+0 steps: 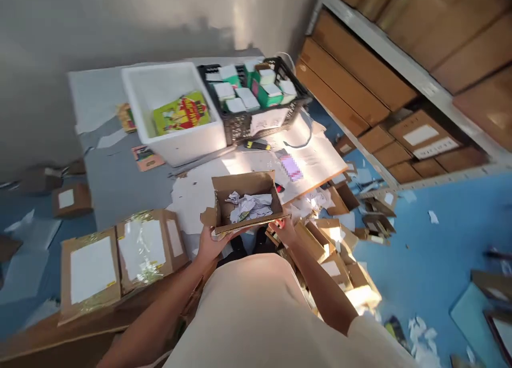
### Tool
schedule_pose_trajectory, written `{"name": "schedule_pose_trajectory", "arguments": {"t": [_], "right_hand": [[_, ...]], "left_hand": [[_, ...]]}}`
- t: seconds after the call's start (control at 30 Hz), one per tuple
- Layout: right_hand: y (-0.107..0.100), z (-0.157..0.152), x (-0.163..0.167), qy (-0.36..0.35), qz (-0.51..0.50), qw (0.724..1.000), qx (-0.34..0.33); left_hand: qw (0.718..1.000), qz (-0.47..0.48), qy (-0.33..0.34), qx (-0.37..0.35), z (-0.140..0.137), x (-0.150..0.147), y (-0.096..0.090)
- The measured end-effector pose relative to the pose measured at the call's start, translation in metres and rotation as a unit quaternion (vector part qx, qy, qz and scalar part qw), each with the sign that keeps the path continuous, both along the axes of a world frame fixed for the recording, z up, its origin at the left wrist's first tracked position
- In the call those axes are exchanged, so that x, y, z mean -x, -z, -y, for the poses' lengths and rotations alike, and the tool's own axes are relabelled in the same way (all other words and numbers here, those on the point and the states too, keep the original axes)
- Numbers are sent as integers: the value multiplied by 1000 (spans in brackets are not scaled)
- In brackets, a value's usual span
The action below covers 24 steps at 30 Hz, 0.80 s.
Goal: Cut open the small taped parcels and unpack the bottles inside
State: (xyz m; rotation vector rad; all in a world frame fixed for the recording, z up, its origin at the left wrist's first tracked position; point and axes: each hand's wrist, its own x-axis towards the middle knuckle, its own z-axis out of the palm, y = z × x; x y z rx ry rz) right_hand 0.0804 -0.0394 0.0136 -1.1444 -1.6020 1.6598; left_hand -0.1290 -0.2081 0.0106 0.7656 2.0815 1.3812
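Note:
An open cardboard box [244, 184] is at the table's near edge, with crumpled white paper [251, 205] inside. My left hand [210, 246] grips the box's near left corner, its fingers running under the near side. On the near right corner my right hand [285, 231] is closed, with a small red spot showing by its fingers; what that is I cannot make out. The undersides of the fingers are hidden by the box. A torn flap sticks out on the box's left.
On the table [108, 181] stand a white foam bin [180, 144] with a yellow-green packet [182, 113], and a black crate [240, 130] of small green-and-white boxes. A black-and-yellow cutter [257, 145] lies before them. Taped cartons [94, 269] are at left, empty boxes [328, 237] at right, shelving [424, 85] beyond.

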Motion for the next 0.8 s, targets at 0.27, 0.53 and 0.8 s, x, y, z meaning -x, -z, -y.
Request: {"name": "schedule_pose_trajectory", "arguments": {"t": [0.27,0.53,0.8], "right_hand": [[-45,21,-177,375,118,916,-86],[-49,42,-239,328,386,845,-171],[-44,37,-264,306,497,805,-106]], "left_hand": [[923,-100,356,-107,-123,-106,-34],[892,-34,450,-3,-189,-225,-11],[888,-56,449,86,-201,-267,-8]]}}
